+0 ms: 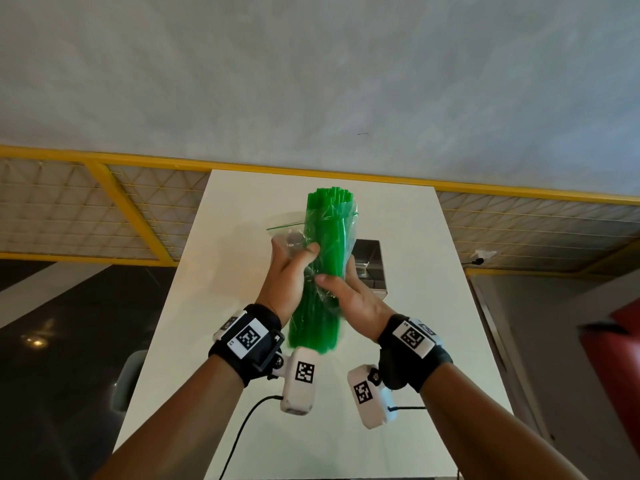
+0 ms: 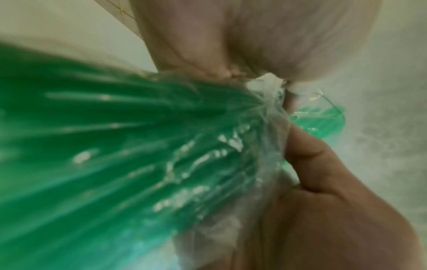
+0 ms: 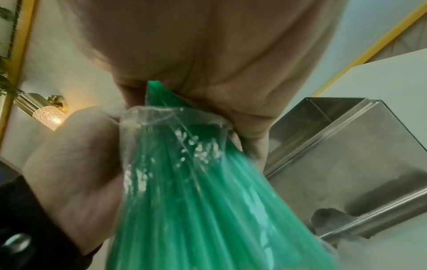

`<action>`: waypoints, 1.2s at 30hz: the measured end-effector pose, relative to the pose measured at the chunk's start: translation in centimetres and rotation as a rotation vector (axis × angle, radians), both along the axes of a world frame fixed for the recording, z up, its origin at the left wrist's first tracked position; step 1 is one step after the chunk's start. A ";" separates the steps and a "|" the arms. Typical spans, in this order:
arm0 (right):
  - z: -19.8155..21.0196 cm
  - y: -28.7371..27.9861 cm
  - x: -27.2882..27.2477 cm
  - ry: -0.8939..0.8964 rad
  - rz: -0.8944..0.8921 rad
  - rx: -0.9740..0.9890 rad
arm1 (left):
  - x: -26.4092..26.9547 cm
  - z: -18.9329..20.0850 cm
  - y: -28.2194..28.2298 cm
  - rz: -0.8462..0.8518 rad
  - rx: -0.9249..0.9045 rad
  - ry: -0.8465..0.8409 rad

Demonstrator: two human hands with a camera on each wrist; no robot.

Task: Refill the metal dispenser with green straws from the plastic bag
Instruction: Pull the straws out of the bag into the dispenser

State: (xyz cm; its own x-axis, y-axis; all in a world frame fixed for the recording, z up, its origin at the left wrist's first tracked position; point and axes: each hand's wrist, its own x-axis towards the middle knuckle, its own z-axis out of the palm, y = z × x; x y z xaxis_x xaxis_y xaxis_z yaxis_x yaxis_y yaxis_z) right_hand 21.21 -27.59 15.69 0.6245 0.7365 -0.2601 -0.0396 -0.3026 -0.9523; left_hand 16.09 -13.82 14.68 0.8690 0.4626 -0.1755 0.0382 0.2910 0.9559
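Both hands hold a thick bundle of green straws upright above the white table, partly wrapped in a clear plastic bag. The straws' far ends stick out of the bag's mouth. My left hand grips crumpled bag film and the bundle's left side. Lower down, my right hand wraps round the bundle's right side. The left wrist view shows straws and bag film pinched against the thumb. The open metal dispenser stands on the table behind my right hand; straws fill that view.
A yellow-framed mesh barrier runs behind the table's far edge. Black cables trail over the table's near part. A grey chair back stands at the table's left and a red object at far right.
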 end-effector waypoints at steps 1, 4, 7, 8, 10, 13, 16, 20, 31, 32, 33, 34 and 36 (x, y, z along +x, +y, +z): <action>0.4 0.0 0.1 0.011 -0.005 -0.015 | 0.0 -0.1 0.1 -0.004 0.001 0.008; 1.1 0.3 0.3 0.063 -0.033 -0.036 | 0.0 -0.2 0.4 -0.054 0.028 0.033; 0.8 0.9 0.4 0.105 -0.062 -0.024 | 0.2 0.0 0.3 -0.082 0.066 0.057; 0.8 1.1 0.2 0.118 -0.062 -0.011 | 0.3 0.3 0.2 -0.083 0.091 0.046; 1.0 1.5 -0.1 0.146 -0.044 -0.013 | 0.5 0.9 -0.1 -0.078 0.155 0.031; 1.7 2.1 -0.3 0.097 -0.046 -0.023 | 0.3 1.2 -0.4 -0.048 0.175 -0.004; 1.6 2.5 -0.4 -0.041 -0.063 -0.124 | 0.1 0.8 -0.6 -0.047 0.134 0.006; 1.0 2.3 -0.1 -0.068 -0.099 -0.177 | 0.3 0.4 -0.2 0.008 0.160 0.034; -0.2 1.5 -0.4 -0.010 -0.086 -0.055 | 0.6 -0.2 0.9 -0.052 0.084 0.082; -0.2 1.5 -0.3 0.023 -0.074 -0.013 | 0.6 -0.2 0.9 -0.071 0.090 0.081; -0.1 1.5 -0.4 0.055 -0.057 0.026 | 0.6 -0.1 1.1 -0.099 0.091 0.076; -0.1 1.5 -0.4 0.077 -0.037 0.055 | 0.7 -0.2 1.3 -0.114 0.093 0.074; 0.0 1.5 -0.4 0.056 0.019 0.078 | 0.8 0.4 1.5 -0.131 0.115 0.078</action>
State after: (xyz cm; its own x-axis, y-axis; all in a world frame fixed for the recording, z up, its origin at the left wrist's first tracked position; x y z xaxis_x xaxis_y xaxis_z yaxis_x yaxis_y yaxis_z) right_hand 20.79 -26.06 15.71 0.5965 0.7674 -0.2350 -0.0881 -0.2285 -0.9696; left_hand 16.91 -12.30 15.03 0.9090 0.3676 -0.1966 0.1433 0.1673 0.9754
